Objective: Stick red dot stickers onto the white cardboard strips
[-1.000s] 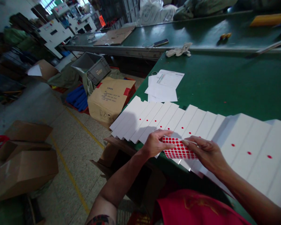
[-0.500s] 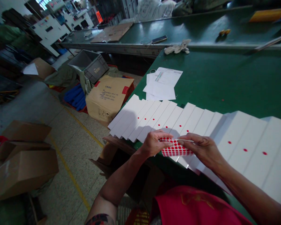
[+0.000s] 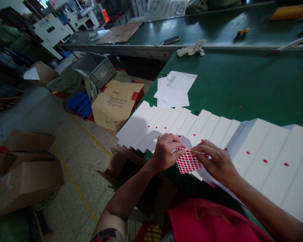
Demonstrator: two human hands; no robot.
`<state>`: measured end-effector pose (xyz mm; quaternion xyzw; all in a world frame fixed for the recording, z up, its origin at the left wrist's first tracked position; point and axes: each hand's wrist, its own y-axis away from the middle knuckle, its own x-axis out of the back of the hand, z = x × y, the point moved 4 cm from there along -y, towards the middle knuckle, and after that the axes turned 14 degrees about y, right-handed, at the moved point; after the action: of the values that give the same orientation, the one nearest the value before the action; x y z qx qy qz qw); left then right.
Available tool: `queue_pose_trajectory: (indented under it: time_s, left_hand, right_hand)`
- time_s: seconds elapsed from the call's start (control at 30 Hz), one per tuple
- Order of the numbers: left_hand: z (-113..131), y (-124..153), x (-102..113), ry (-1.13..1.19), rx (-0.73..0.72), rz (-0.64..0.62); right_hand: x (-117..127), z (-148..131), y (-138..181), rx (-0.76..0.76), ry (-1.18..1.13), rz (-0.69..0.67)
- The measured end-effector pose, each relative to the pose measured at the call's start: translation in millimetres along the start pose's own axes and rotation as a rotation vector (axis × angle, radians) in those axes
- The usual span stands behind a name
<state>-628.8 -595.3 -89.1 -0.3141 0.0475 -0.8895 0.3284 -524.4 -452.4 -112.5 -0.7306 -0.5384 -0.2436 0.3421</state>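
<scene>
Between my two hands is a white sheet of round red stickers [image 3: 189, 163], bent along its top edge. My left hand [image 3: 166, 151] pinches its upper left part between thumb and fingers. At the sheet's upper right, my right hand [image 3: 215, 161] grips the edge with thumb and fingertips. Beneath and beyond the hands, a row of overlapping white boxes [image 3: 261, 141] lies along the green table [image 3: 232, 84]. Many of them bear a single red dot; the parts behind my hands are hidden.
Loose white papers [image 3: 176, 89] lie beyond the boxes. Farther back are a crumpled glove [image 3: 192, 48] and a dark phone-like object [image 3: 171, 40]. Left of the table stand a brown carton [image 3: 116, 104] and a grey crate [image 3: 98, 69]. Open cartons [image 3: 30, 185] sit on the floor at lower left.
The sticker sheet has tilted, its lower edge now slanting with a corner pointing down. My left hand's fingers have risen and curled more; my right hand has turned slightly.
</scene>
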Motion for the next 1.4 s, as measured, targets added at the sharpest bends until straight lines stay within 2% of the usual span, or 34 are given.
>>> queue_pose_trajectory:
  time_s: [0.2, 0.43, 0.63, 0.77, 0.83, 0.93, 1.07, 1.13, 1.23, 1.4]
  left_hand:
    - [1, 0, -8, -0.154, -0.039, -0.075]
    - [1, 1, -10, -0.205, -0.081, -0.102]
    - [0, 0, -10, -0.194, -0.090, -0.116]
    - [-13, 2, -7, -0.077, -0.046, -0.064]
    - [-28, 3, 1, -0.004, -0.013, 0.009]
    - [-65, 5, 29, 0.023, 0.046, 0.207]
    - [-129, 11, 79, -0.207, 0.161, 0.458]
    - [-156, 12, 96, -0.383, 0.226, 0.490]
    - [-184, 11, 108, -0.511, 0.267, 0.489]
    - [-200, 9, 105, -0.641, 0.270, 0.442]
  right_hand:
    - [1, -5, -1, 0.046, 0.032, -0.007]
    - [-1, -6, 0, 0.045, 0.037, -0.037]
    - [-4, -11, -3, 0.088, 0.010, -0.022]
    - [-7, -12, -4, 0.084, 0.003, -0.043]
    - [-8, -10, -3, 0.072, 0.000, -0.056]
    - [-10, -6, -3, 0.053, 0.004, -0.062]
    - [-14, -1, -4, 0.043, 0.016, -0.071]
    - [-16, -1, -4, 0.037, 0.018, -0.077]
    - [-17, -1, -5, 0.035, 0.031, -0.071]
    - [-18, 4, -5, 0.022, 0.039, -0.083]
